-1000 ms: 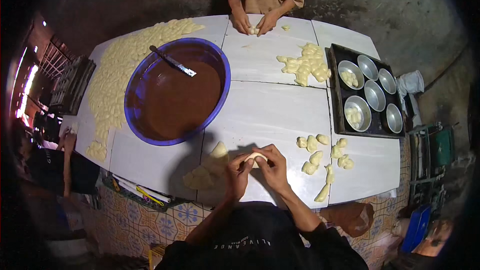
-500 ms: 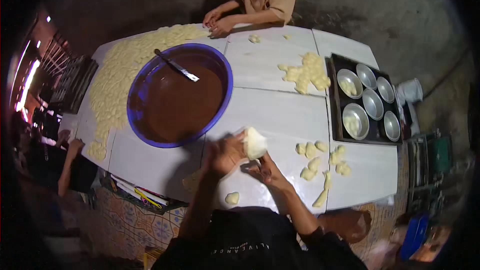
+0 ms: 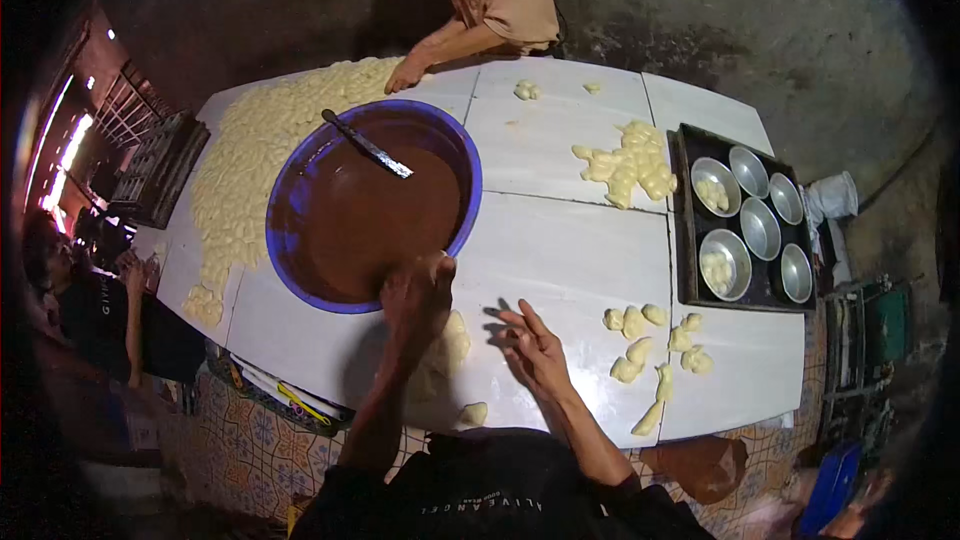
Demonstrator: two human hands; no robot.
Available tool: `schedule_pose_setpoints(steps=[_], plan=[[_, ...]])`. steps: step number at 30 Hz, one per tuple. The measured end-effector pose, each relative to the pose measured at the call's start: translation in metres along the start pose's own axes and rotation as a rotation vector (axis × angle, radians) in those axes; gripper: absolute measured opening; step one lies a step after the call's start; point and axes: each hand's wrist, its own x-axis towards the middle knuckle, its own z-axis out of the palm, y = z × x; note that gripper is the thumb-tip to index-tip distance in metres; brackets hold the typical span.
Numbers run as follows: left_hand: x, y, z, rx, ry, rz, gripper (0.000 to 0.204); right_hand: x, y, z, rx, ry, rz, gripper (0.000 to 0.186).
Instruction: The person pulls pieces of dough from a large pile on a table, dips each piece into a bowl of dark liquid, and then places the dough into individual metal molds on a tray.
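My left hand (image 3: pixel 418 292) is closed at the near right rim of a blue basin (image 3: pixel 471 215) holding brown paste (image 3: pixel 385 205). Its fingertips are turned away, so what they grip is hidden. Just right of that wrist, a pale dough piece (image 3: pixel 455 338) lies low over the white table. My right hand (image 3: pixel 537 348) hovers over the tabletop with fingers spread and nothing in them. Small dough pieces (image 3: pixel 632 322) are scattered to its right, among them a long strip (image 3: pixel 656 402). Another lump (image 3: pixel 475 413) sits by the table's near edge.
A flat knife-like spreader (image 3: pixel 368 146) rests across the basin's far side. Many dough pieces (image 3: pixel 240 165) cover the table's left; a cluster (image 3: pixel 630 165) sits right of centre. A dark tray (image 3: pixel 690 275) carries round tins, two with dough. Co-workers stand at the far side and left.
My left hand has moved left and up to the basin's rim, and the dough ball is no longer seen in its fingers. My right hand has drawn apart from it and opened.
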Motion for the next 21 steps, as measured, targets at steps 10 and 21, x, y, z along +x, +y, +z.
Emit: schedule_pose_setpoints(steps=[10, 21], plan=[[-0.086, 0.051, 0.02, -1.408, -0.586, -0.886, 0.063, -0.027, -0.013, 0.024, -1.182, 0.221, -0.415, 0.039], [-0.119, 0.052, 0.025, -1.482, -0.426, -0.406, 0.024, -0.045, -0.034, 0.022, -0.629, 0.158, -0.292, 0.023]])
